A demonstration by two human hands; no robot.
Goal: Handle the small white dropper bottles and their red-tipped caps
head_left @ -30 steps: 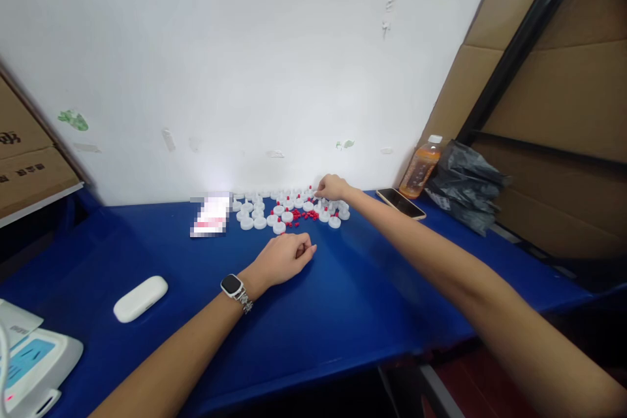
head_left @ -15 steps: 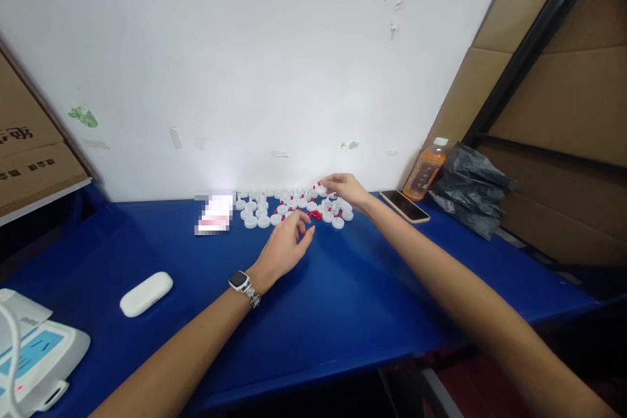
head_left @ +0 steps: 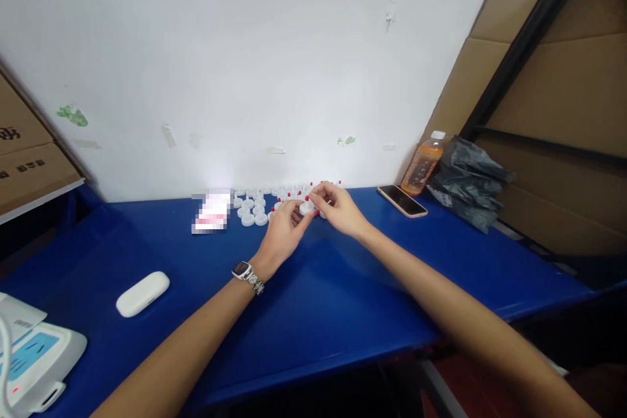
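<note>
A white round cap [head_left: 305, 208] is held between the thumb and fingers of my left hand [head_left: 283, 232]. On top of that cap sits a small red tip [head_left: 307, 198], and the closed fingertips of my right hand [head_left: 341, 210] are at it. Whether they grip the red tip or only touch it is hard to see. Around both hands stand several more white caps [head_left: 247, 219], some topped with red tips [head_left: 289, 194]. My hands cover part of this group.
A phone [head_left: 402, 200], an orange drink bottle [head_left: 424, 164] and a dark plastic bag [head_left: 467, 179] lie to the right. Leftward are a blurred-out packet [head_left: 211, 211], a white oblong case [head_left: 143, 294] and a white device [head_left: 42, 359]. The wall [head_left: 274, 78] rises behind the blue table [head_left: 313, 313].
My right hand has come from the back of the caps toward my left hand. My left hand, empty-looking and loosely open before, now holds a white cap.
</note>
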